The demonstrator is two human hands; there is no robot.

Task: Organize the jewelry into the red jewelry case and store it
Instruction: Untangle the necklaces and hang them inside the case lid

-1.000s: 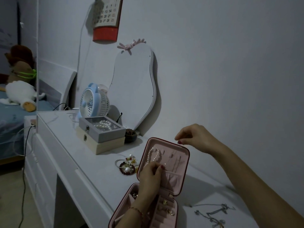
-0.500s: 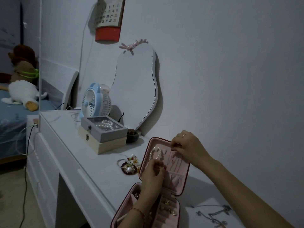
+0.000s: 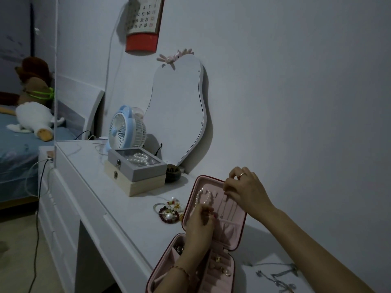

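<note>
The red jewelry case (image 3: 237, 233) stands open on the white dresser, its pink-lined lid upright. A pearl strand (image 3: 198, 195) hangs inside the lid at the left, and thin chain necklaces (image 3: 227, 208) hang beside it. My right hand (image 3: 245, 190) is at the lid's top right edge, fingers pinching the top of a thin chain. My left hand (image 3: 201, 225) is in front of the lid's lower part, fingers curled at the chains' lower ends. Rings and earrings (image 3: 221, 266) sit in the tray's slots.
Loose bracelets (image 3: 169, 211) lie left of the case. A silver chain necklace (image 3: 277, 278) lies to its right. Two stacked boxes (image 3: 136, 172) with pearls, a small dark bowl (image 3: 173, 172), a blue fan (image 3: 124, 130) and a mirror (image 3: 179, 115) stand farther back.
My right hand came down from above the case to the lid's top edge and pinched the chain there. My left hand stayed at the lid's lower part.
</note>
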